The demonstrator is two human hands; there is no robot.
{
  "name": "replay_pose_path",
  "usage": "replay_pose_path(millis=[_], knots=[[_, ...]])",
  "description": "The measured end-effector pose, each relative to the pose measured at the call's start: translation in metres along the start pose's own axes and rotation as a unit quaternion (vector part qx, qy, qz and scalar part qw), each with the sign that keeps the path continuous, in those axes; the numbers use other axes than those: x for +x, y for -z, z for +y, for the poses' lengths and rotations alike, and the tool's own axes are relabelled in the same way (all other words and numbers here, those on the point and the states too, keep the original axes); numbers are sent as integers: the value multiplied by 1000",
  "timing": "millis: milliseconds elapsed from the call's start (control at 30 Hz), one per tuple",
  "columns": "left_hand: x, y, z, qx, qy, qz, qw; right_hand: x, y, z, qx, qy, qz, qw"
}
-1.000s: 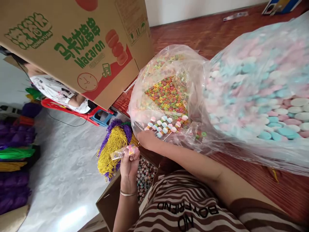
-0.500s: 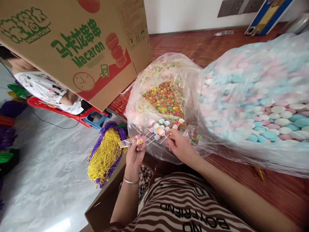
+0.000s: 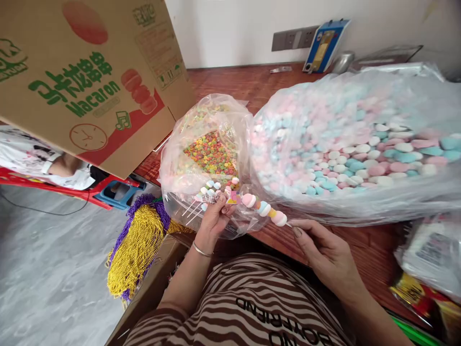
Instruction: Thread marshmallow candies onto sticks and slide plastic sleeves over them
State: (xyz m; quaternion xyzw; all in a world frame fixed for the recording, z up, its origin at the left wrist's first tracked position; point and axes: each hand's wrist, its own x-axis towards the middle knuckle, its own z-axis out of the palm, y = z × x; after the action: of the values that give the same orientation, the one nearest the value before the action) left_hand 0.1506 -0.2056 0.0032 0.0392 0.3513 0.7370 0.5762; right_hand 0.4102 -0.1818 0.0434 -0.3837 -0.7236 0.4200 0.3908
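Your right hand, which was over the ring-candy bag half a second ago, is now holding one skewer level beyond that bag's near right edge — its fingers are pinching the bare stick end. That is suggesting the picking-up is done and this piece is getting your attention. Your left hand, in front of the ring-candy bag, is gripping a small printed sleeve, its pink-and-yellow end sitting by the skewer's tip; whether they are touching, I cannot tell. The skewer is alternating soft, matte two-tone rounds with small orange-yellow pieces. Other skewers are lying on the ring-candy bag's crinkled plastic — and a bulging bag of pastel rounds is resting to its right on the reddish, grained counter.
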Motion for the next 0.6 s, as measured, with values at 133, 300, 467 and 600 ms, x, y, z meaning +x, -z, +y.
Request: replay_pose_path(millis=[133,300,467,600], knots=[[-1,-14,-9,14,12,-5,1000,-5,10,1,-16,9,5,1000],[-5,-24,-13,45,8,-1,999,-12,22,1,-71,36,-14,997],[-7,-29,-9,104,-5,-10,995,-17,30,-1,-131,98,-5,987],[-4,-26,-7,136,-17,-31,990,-18,33,-2,-161,137,1,977]])
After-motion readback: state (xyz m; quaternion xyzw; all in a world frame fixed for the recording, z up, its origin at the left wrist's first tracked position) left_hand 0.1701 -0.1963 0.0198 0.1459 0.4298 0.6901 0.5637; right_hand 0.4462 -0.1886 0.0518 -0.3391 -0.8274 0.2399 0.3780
